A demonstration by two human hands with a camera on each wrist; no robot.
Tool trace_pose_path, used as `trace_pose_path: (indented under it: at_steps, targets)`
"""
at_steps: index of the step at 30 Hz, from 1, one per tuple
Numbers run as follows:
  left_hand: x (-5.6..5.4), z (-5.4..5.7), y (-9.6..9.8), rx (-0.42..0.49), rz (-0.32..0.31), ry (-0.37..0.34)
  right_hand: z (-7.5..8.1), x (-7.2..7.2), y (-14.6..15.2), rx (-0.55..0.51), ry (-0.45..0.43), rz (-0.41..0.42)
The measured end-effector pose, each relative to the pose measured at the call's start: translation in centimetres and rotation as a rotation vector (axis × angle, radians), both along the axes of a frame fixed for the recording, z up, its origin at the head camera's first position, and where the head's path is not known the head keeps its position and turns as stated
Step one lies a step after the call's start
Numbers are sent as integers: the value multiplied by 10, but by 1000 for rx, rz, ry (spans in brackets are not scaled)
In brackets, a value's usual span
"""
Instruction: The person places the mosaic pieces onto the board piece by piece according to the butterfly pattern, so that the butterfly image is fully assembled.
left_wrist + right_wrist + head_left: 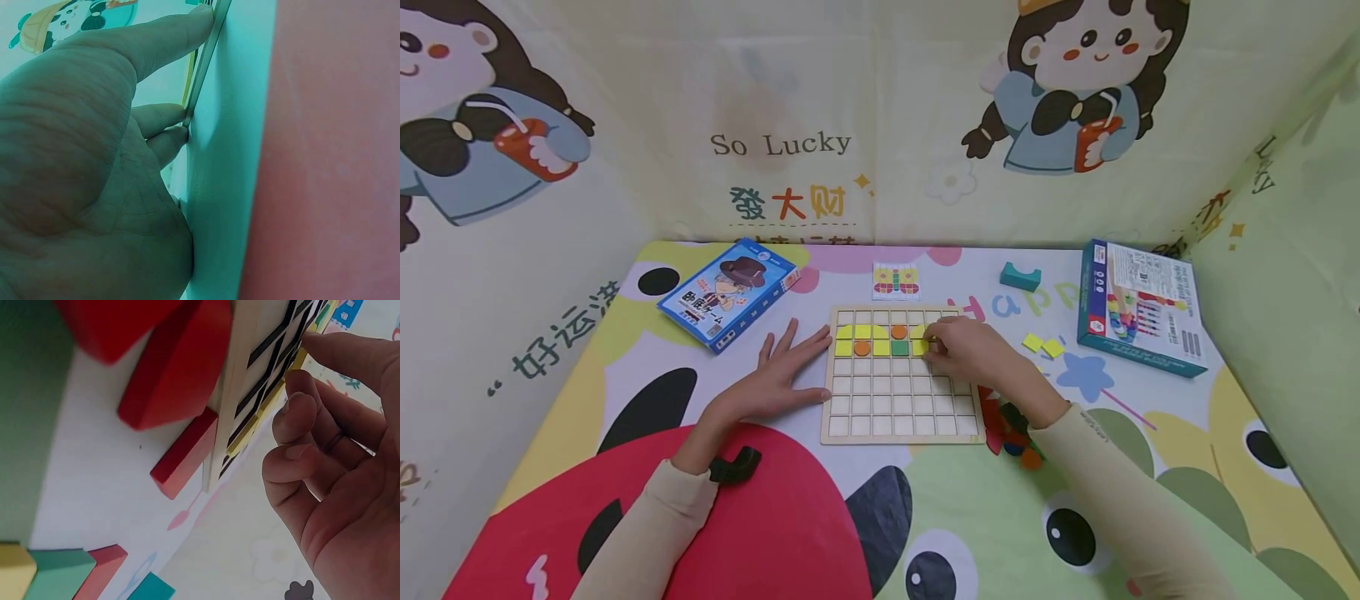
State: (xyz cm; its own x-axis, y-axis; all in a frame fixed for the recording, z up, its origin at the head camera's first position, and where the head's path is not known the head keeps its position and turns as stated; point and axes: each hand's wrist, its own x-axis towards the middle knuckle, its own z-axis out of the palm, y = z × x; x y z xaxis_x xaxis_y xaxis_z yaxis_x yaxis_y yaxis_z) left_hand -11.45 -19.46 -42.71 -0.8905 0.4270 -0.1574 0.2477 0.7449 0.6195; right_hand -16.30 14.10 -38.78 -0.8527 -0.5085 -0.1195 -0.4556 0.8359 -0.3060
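A wooden grid board (902, 429) lies on the table, its upper rows partly filled with yellow tiles (844, 347), orange round pieces (862, 348) and a green square (899, 348). Fingers spread, my left hand (782, 379) rests at the board's left edge; the left wrist view has its fingertips against that edge (203, 69). Over the upper right of the grid, my right hand (973, 350) pinches a yellow tile (300, 360) between thumb and index finger, its other fingers curled. This hand hides the cells at the right end of those rows.
Behind the board lies a butterfly pattern card (896, 292). A blue box (726, 292) is at back left, a teal-edged box (1150, 312) at back right. A teal arch block (1020, 277), loose yellow tiles (1053, 348) and red blocks (184, 453) lie right of the board.
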Motion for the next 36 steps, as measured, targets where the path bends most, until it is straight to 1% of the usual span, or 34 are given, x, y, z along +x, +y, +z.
trace_pose_path:
  at_steps: [10, 13, 17, 20, 27, 32, 36]
  targets:
    - [0, 0, 0, -9, -1, -1, 0, 1, -3, 6, 13, 10]
    - [0, -1, 0, -9, -2, 2, 0, 1, -4, 7, 7, -1]
    - [0, -2, 0, -8, -4, 3, 1, 1, 0, 12, -23, -33]
    - [0, -1, 0, -7, -4, 2, 4, 0, 10, -1, -39, -50]
    - [0, 0, 0, -11, -8, 8, 10, 2, 48, -48, -10, -70]
    - [1, 1, 0, -10, -9, 7, 11, 10, 72, -70, -11, -70]
    - [0, 0, 0, -16, -9, 5, 11, 21, 88, -77, -25, -55]
